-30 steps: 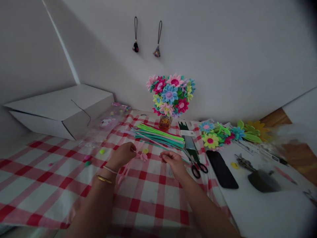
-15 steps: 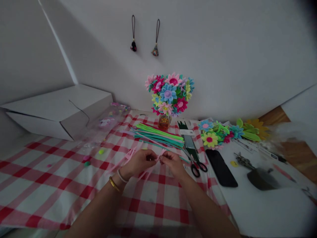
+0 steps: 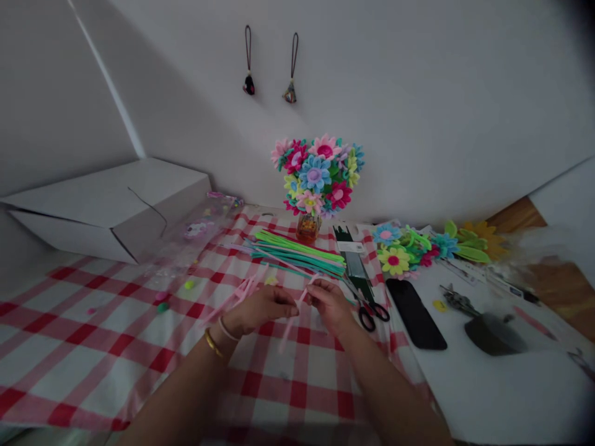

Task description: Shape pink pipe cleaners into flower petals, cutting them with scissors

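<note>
Between my hands hangs a pale pink pipe cleaner (image 3: 289, 328), slanting down toward me. My right hand (image 3: 329, 303) pinches its upper part between thumb and fingers. My left hand (image 3: 269, 308) is beside it with fingers curled and pressed together at the strip; whatever they grip is too small to make out. Pink strips (image 3: 239, 292) lie on the cloth just behind my left hand. Beyond both hands is a bundle of green and teal pipe cleaners (image 3: 297, 255). Black-handled scissors (image 3: 367, 310) lie right of my right hand.
A vase (image 3: 307, 228) of fluffy flowers stands at the back of the checked cloth (image 3: 195, 371). Right are a black phone (image 3: 415, 314), loose flowers (image 3: 395, 260) and keys (image 3: 458, 301). A white box (image 3: 111, 204) and small pompoms (image 3: 162, 307) sit left.
My hands have moved slightly apart. The pink strip's loose part has swung to hang between them, and my right hand's fingers have shifted a little upward.
</note>
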Demonstrator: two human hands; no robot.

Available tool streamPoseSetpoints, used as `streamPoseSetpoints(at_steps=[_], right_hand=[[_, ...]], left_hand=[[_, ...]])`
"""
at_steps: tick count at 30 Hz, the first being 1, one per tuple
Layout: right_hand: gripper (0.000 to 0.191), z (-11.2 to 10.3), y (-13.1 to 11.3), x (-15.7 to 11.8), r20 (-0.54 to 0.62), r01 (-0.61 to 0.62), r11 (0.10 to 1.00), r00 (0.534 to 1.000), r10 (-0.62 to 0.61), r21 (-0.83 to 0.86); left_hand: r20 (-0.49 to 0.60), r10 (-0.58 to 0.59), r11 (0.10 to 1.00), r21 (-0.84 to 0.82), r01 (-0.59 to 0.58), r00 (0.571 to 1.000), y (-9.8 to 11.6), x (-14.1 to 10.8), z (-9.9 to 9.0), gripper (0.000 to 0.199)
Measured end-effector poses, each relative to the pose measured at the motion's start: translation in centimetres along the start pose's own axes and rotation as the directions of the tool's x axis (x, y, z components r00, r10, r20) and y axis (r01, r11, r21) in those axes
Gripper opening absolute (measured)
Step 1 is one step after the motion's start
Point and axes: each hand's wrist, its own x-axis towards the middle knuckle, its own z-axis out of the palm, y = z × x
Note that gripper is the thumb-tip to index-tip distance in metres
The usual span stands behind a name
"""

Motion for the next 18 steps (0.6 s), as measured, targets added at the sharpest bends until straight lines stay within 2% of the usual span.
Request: streamPoseSetpoints(at_steps=[3,6,8,10,11,13,15,16,18], right_hand=[[0.011,-0.2,-0.4,0.2,-0.017,0.036,0.999,0.999,-0.036,0.040],[0.010,-1.3,-1.4,0.9,-0.152,0.162,0.984,0.977,-0.150,0.074],[0.010,-2.2,-2.1,1.1,-0.277,0.272,0.962,0.925,-0.260,0.006],[0.009,-2.9,-2.7,1.1,-0.322,0.366,0.905,0.849,-0.420,-0.215],[0.009,-3.0,-2.9,1.0,-0.267,0.406,0.842,0.819,-0.508,-0.355],[0.008,-2.9,-3.0,0.4,-0.004,0.496,0.637,0.787,-0.617,-0.590],[0.011,-2.3,-3.0,-0.1,0.311,0.601,0.408,0.752,-0.582,-0.687],[0.013,-2.0,-2.9,-0.3,0.431,0.645,0.316,0.727,-0.534,-0.696],[0.015,-1.6,-2.8,-0.6,0.567,0.695,0.179,0.686,-0.456,-0.697]], left_hand=[[0.004,-0.045,0.995,-0.090,0.045,0.999,0.1,0.0,0.8,0.013],[0.012,-0.074,0.982,-0.174,0.075,0.997,0.0,0.1,0.7,0.011],[0.034,-0.076,0.969,-0.233,0.082,0.997,-0.2,0.2,0.5,0.011],[0.045,-0.070,0.960,-0.270,0.080,0.997,-0.4,0.4,0.4,0.011],[0.047,-0.071,0.957,-0.280,0.081,0.996,-0.6,0.5,0.3,0.011],[0.050,-0.074,0.953,-0.291,0.085,0.996,-0.8,0.6,0.2,0.010],[0.055,-0.078,0.952,-0.293,0.090,0.995,-1.0,0.7,0.1,0.009],[0.057,-0.079,0.952,-0.292,0.092,0.995,-1.1,0.7,0.1,0.009],[0.054,-0.077,0.953,-0.291,0.090,0.996,-1.2,0.7,0.0,0.008]])
